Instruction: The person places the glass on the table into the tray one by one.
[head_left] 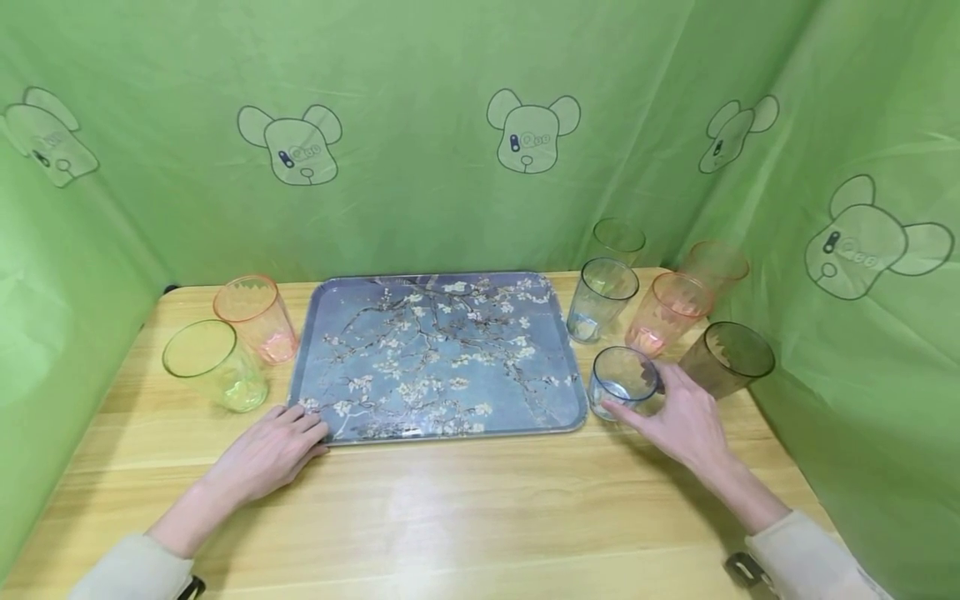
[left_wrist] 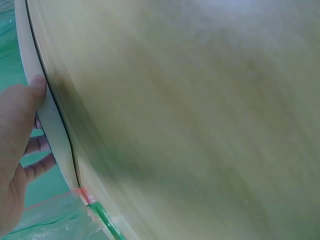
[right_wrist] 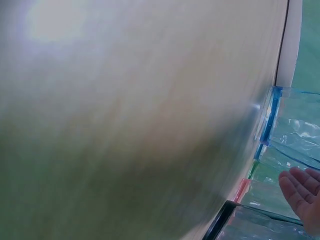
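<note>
A blue tray [head_left: 450, 358] printed with blossom branches lies on the wooden table. My left hand [head_left: 273, 450] rests at its front left corner; in the left wrist view the thumb of that hand [left_wrist: 20, 125] touches the tray's rim. Beside the tray's right edge stands a short blue-rimmed glass [head_left: 618, 400]. Close against its right side is my right hand [head_left: 686, 417], thumb in front and fingers behind, with no firm hold visible. In the right wrist view the right hand's fingers [right_wrist: 302, 192] look loose and apart from the glasses.
Behind the short glass stand a tall blue glass [head_left: 600, 304], pink glass [head_left: 667, 321], green glass [head_left: 618, 240] and orange-rimmed glass [head_left: 720, 265]. A dark glass [head_left: 723, 362] is right of the hand. Left of the tray are another pink glass [head_left: 262, 321] and a yellow-green glass [head_left: 225, 375]. Green curtains [head_left: 420, 208] enclose the table.
</note>
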